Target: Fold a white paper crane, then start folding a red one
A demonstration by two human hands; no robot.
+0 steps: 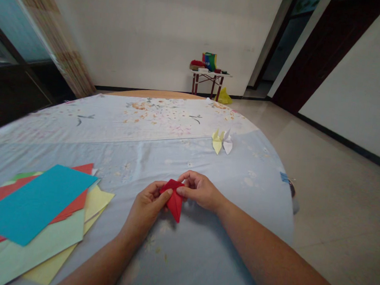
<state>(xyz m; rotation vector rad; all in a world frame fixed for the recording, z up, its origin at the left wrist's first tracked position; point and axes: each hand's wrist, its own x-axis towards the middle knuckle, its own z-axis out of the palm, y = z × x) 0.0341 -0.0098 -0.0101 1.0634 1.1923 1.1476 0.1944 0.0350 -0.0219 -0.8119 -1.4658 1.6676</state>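
Note:
A piece of folded red paper [175,206] is held between both hands just above the cloth-covered table, its long point facing down toward me. My left hand [148,203] pinches its left side, thumb lying on the front face. On the upper right edge, my right hand [201,190] grips it between thumb and curled fingers. The fingers behind the paper are partly hidden. Farther off to the right, a yellow folded paper figure [217,142] and a white folded paper figure [228,143] lie side by side, each with two pointed tips upward.
Loose sheets of coloured paper, a blue sheet [37,203] on top, spread over the table's left side. A flowered tablecloth [159,118] covers the round table. By the far wall, a small stand [210,74] carries several items, with a yellow bag [224,96] beside it.

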